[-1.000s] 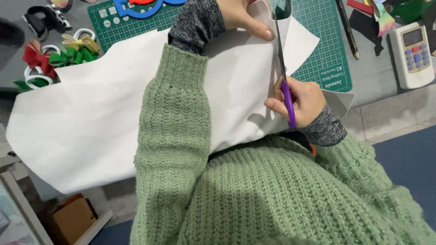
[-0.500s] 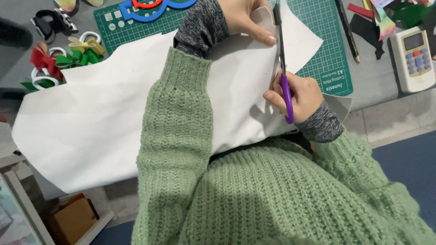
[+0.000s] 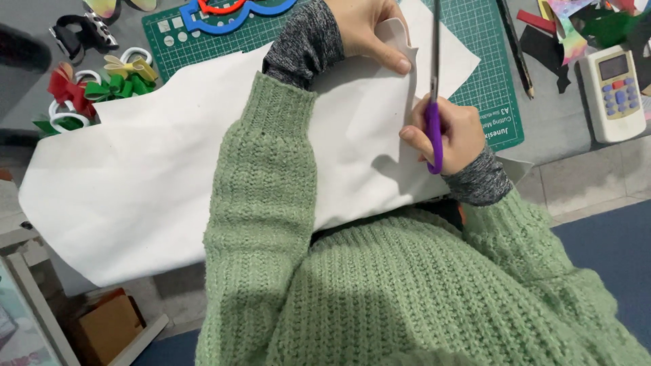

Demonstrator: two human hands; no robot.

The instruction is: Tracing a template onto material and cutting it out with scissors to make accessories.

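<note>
Head view: scissors (image 3: 434, 81) tips beyond frame.

— What is the big white sheet (image 3: 156, 183) made of?
— Matt paper or thin card, smooth. The scissors (image 3: 434, 102) on it have dull grey metal blades and glossy purple plastic handles.
— And the green cutting mat (image 3: 485, 81) at twelve o'clock?
— Matt, rubbery-looking plastic. The remote control (image 3: 614, 91) at two o'clock is smooth off-white plastic.
— The sleeves?
— The green sweater (image 3: 264, 224) is chunky, rough ribbed knit; the grey cuffs (image 3: 302, 44) under it are a finer cloth. At ten o'clock, the ribbon bows (image 3: 102, 85) look satiny.
</note>
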